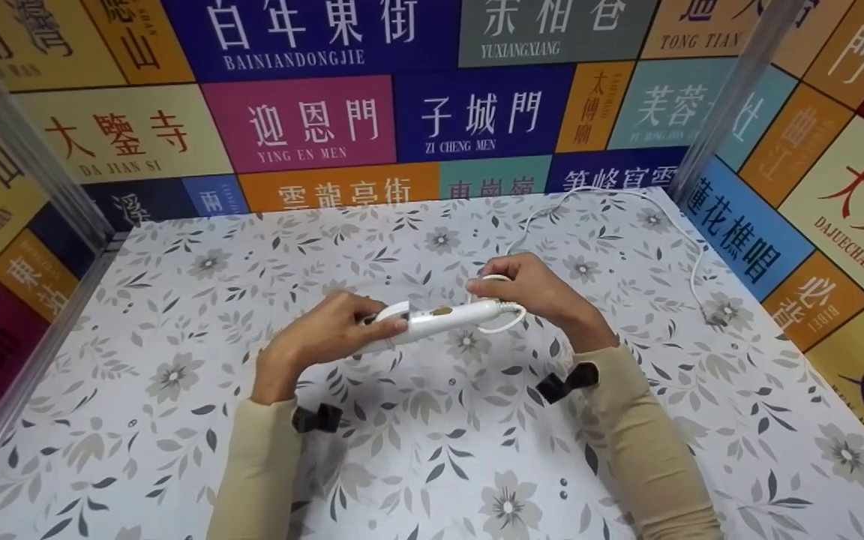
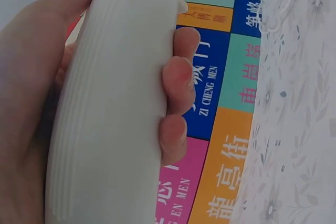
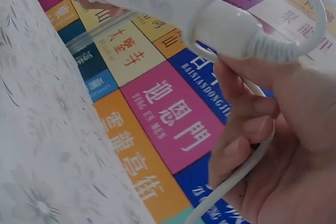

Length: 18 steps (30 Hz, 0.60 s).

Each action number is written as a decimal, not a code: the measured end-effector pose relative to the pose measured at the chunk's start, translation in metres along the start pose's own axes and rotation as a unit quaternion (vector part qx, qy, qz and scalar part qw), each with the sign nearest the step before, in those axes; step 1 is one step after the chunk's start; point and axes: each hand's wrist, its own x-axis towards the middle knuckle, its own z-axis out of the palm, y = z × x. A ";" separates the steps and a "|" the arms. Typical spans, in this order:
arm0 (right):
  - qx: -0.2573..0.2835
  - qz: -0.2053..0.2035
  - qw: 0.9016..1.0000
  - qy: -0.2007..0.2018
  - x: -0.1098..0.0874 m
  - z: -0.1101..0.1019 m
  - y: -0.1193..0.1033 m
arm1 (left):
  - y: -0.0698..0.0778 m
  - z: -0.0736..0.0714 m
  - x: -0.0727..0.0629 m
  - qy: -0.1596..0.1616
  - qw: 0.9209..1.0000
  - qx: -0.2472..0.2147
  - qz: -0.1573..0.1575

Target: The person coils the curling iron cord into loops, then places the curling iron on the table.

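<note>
A white hair straightener (image 1: 451,319) is held above the table, roughly level, with a small gold-brown patch on its side. My left hand (image 1: 327,326) grips its left end. The left wrist view shows fingertips (image 2: 178,80) curled round the wide, ribbed shell (image 2: 118,93). At the other end, my right hand (image 1: 533,289) pinches the white cord (image 3: 231,182) close to where it leaves the handle. In the right wrist view the cord makes a loop round the handle end (image 3: 226,27). The inner faces of the straightener are hidden.
The cord runs back across the flower-patterned table (image 1: 432,442) and along its right side, ending near the right edge. Panels with coloured sign prints (image 1: 297,120) stand behind and on both sides. Black wrist mounts (image 1: 317,418) sit under both sleeves.
</note>
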 end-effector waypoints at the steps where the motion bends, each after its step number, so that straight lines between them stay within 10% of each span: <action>1: -0.013 0.002 1.000 -0.001 -0.001 -0.002 -0.002 | 0.000 0.001 0.001 -0.001 1.000 0.003 0.001; 18: -0.167 -0.029 0.985 0.006 -0.040 0.007 -0.051 | 0.004 0.001 0.002 0.061 0.997 0.035 -0.039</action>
